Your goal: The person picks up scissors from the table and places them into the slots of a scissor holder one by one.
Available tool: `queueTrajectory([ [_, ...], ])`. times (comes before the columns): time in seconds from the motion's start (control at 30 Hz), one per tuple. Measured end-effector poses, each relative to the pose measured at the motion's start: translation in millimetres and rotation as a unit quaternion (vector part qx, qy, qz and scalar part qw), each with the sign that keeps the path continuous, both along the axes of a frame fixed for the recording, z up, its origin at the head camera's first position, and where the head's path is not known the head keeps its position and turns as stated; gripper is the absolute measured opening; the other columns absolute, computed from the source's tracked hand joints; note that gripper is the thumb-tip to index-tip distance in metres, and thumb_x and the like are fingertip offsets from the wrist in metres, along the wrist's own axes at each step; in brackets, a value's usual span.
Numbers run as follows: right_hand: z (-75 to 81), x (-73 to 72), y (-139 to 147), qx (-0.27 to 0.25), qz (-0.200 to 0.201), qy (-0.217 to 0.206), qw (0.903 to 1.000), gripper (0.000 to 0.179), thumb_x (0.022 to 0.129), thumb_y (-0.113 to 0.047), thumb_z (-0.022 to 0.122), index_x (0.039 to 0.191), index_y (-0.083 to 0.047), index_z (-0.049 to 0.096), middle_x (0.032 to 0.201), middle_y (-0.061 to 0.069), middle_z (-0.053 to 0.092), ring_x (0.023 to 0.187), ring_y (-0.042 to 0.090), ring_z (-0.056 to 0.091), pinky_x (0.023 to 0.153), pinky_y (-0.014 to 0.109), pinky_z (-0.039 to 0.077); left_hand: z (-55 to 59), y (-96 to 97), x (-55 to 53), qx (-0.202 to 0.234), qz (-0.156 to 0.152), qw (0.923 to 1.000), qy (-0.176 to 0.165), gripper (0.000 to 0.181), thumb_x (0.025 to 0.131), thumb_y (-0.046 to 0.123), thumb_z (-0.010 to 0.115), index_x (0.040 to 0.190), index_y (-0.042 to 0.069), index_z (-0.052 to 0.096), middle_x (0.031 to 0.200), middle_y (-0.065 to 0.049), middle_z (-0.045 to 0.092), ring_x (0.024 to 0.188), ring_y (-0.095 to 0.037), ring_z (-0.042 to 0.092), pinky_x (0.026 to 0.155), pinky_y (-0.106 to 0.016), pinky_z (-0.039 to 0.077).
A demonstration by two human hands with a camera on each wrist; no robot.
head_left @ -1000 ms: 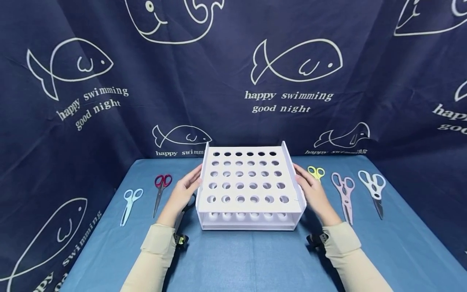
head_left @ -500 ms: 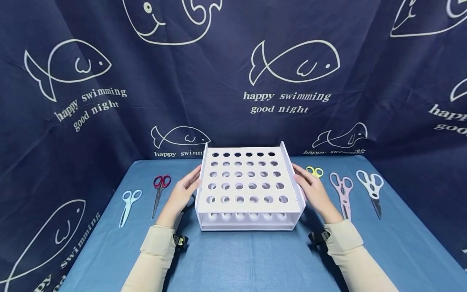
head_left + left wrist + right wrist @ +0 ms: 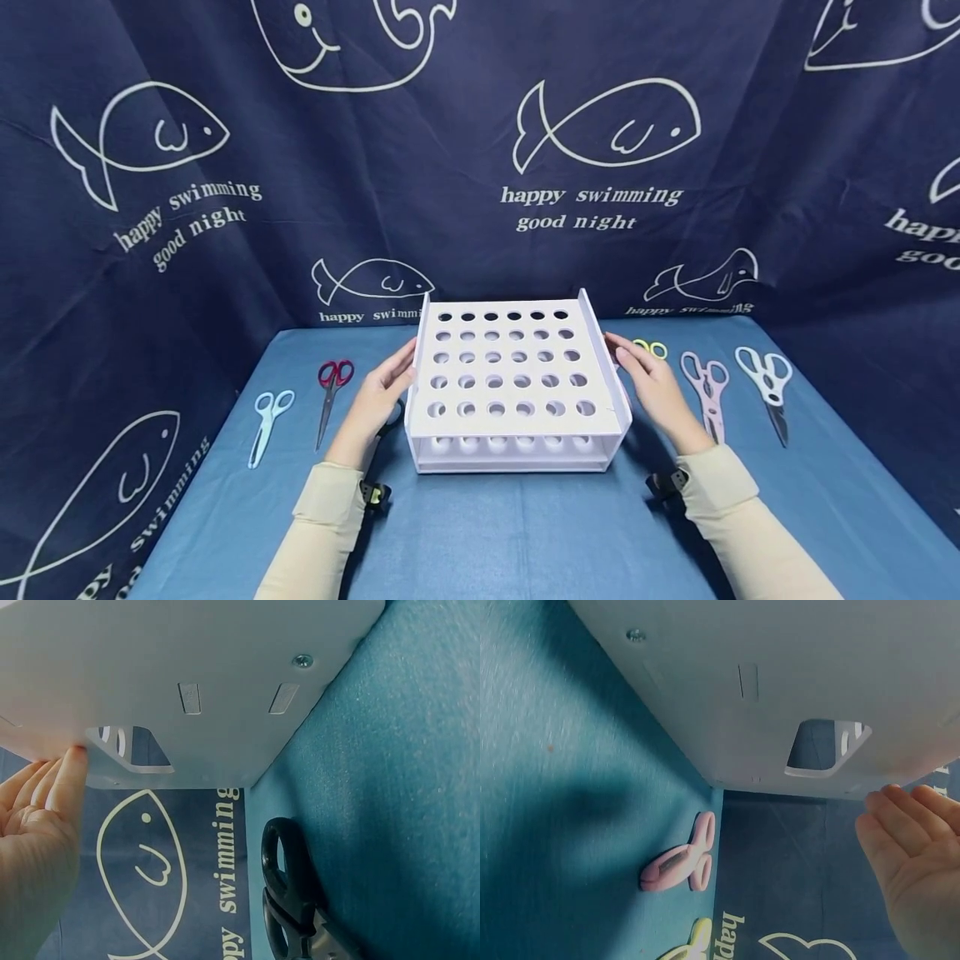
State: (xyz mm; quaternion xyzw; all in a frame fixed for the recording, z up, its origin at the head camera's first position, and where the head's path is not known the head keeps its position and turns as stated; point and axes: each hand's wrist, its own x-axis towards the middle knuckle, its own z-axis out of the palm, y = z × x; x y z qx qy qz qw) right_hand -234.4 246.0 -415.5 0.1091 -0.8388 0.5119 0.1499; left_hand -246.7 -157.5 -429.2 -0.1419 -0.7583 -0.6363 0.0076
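A white rack with rows of round holes stands in the middle of the blue table. My left hand is at its left side, straight fingertips touching the side panel near a cut-out opening. My right hand is beside the right panel, fingers extended and relaxed, with a small gap to the panel in the right wrist view. Neither hand grips anything. Black-handled scissors lie by the rack's left side, mostly hidden by my left hand in the head view.
Light blue scissors and red-handled scissors lie at left. On the right are yellow scissors, mauve scissors and white-handled scissors. Small pink scissors lie close to the rack. A navy fish-print curtain hangs behind.
My right hand has drawn a little to the right, away from the rack's side panel. My left hand and the rack have stayed in place.
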Motion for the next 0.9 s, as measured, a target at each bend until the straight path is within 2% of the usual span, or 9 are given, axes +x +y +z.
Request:
queueTrajectory([
  [0.17,-0.6,-1.5,2,-0.01,0.009,0.013,0.9998,0.039,0.104,-0.018,0.043,0.137,0.001,0.052,0.135,0.022,0.057,0.109,-0.018,0.047,0.095,-0.001,0.032,1.0,-1.5,0.1,-0.006,0.0,1.0,0.003,0.05,0.101,0.021,0.051,0.149,0.014,0.039,0.151,-0.008,0.043,0.139,-0.019,0.04,0.113,-0.036,0.033],
  [0.47,-6.4,-5.9,9,-0.009,0.013,0.012,0.9998,0.042,0.105,-0.024,0.042,0.137,0.002,0.052,0.134,0.023,0.056,0.11,-0.017,0.049,0.096,-0.001,0.033,-0.1,-1.8,0.2,0.004,-0.002,1.0,-0.008,0.05,0.101,0.022,0.051,0.149,0.015,0.039,0.151,-0.007,0.042,0.14,-0.018,0.039,0.114,-0.035,0.032],
  [0.7,-7.0,-5.9,15,0.0,0.0,0.006,1.0,0.041,0.103,-0.022,0.047,0.136,0.001,0.053,0.134,0.023,0.057,0.109,-0.015,0.05,0.092,-0.002,0.035,-0.4,-0.3,1.0,0.012,0.0,0.9998,-0.017,0.049,0.101,0.022,0.052,0.149,0.015,0.04,0.151,-0.007,0.044,0.139,-0.019,0.04,0.114,-0.036,0.033],
  [0.8,-7.0,-6.6,17,0.01,0.001,0.0,1.0,0.042,0.102,-0.021,0.05,0.138,0.001,0.051,0.136,0.023,0.056,0.115,-0.007,0.052,0.091,-0.002,0.036,0.4,0.3,2.1,0.009,0.003,0.9998,-0.017,0.05,0.101,0.022,0.052,0.149,0.015,0.04,0.151,-0.007,0.044,0.139,-0.019,0.041,0.114,-0.036,0.033],
  [0.9,-8.3,-8.4,20,0.021,0.001,-0.008,0.9997,0.044,0.101,-0.021,0.052,0.139,0.0,0.05,0.137,0.022,0.055,0.122,0.012,0.056,0.09,-0.003,0.036,1.1,1.1,2.8,0.011,0.005,0.9998,-0.014,0.05,0.101,0.022,0.052,0.149,0.014,0.04,0.151,-0.007,0.044,0.139,-0.019,0.041,0.114,-0.035,0.034],
])
